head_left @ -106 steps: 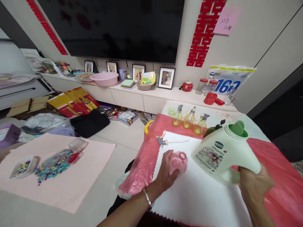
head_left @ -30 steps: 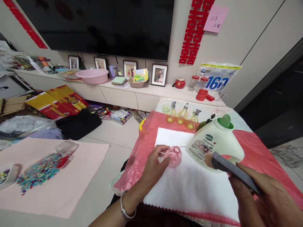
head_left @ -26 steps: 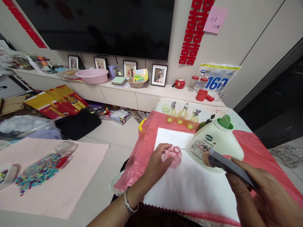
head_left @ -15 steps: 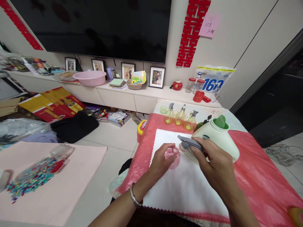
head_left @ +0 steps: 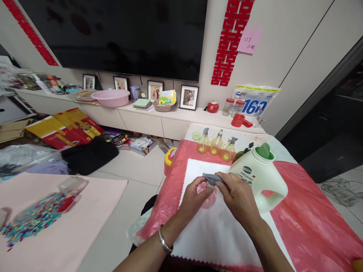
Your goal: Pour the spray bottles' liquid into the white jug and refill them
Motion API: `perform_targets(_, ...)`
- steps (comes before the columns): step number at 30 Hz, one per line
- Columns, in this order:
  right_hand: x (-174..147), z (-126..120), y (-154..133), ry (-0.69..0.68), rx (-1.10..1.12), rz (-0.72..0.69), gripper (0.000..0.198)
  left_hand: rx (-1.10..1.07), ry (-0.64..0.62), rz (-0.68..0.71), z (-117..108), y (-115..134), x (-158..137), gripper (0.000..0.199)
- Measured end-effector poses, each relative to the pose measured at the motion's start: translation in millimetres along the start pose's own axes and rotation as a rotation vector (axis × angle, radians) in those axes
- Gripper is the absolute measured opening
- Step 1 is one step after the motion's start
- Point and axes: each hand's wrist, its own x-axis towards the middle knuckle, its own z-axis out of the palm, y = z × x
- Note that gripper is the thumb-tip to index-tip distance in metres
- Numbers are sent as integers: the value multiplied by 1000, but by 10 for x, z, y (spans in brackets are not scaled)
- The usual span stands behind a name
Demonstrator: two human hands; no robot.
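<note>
My left hand (head_left: 195,198) is closed around the neck of a small pink see-through bottle (head_left: 208,200). In my right hand (head_left: 238,192) is a grey spray head (head_left: 212,178), its collar at the mouth of the bottle. Whether the two are threaded together I cannot tell. Both are above a white scalloped mat (head_left: 224,238). Just right of my hands stands a large pale green jug (head_left: 263,181) with a green scoop-like piece (head_left: 264,150) in its mouth. Behind the mat are several yellow spray bottles (head_left: 216,145) with grey heads.
A red cloth (head_left: 317,211) covers the table. On a pink-covered surface (head_left: 85,226) at left lie many coloured bits (head_left: 36,217) beside a tipped clear jar (head_left: 73,185). Red-lidded jars (head_left: 227,107) and a pink basin (head_left: 110,98) stand on the long cabinet (head_left: 141,120).
My right hand has brought the grey spray head left, from beside the pink bottle onto its mouth. The left hand still holds the bottle. The view has shifted slightly.
</note>
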Motion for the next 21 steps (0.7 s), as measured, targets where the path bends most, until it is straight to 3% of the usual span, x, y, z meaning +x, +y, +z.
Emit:
perform_targets(9, -81, 31, 89, 68, 172, 91, 37, 23, 4, 44, 74, -56, 19, 33)
perform_targets(11, -165, 85, 182, 135, 461, 232, 49, 29, 17, 43, 83, -53, 9, 33)
perform_targets(13, -267, 216, 282, 266, 933, 453, 60, 23, 23, 35, 91, -46, -2, 34)
perform_targets(15, -368, 420, 359, 358, 1182, 587, 63, 6, 20, 22, 101, -36, -12, 36)
perform_targets(21, -522, 1006, 359, 350, 1237, 669, 61, -83, 30, 26, 126, -25, -22, 39)
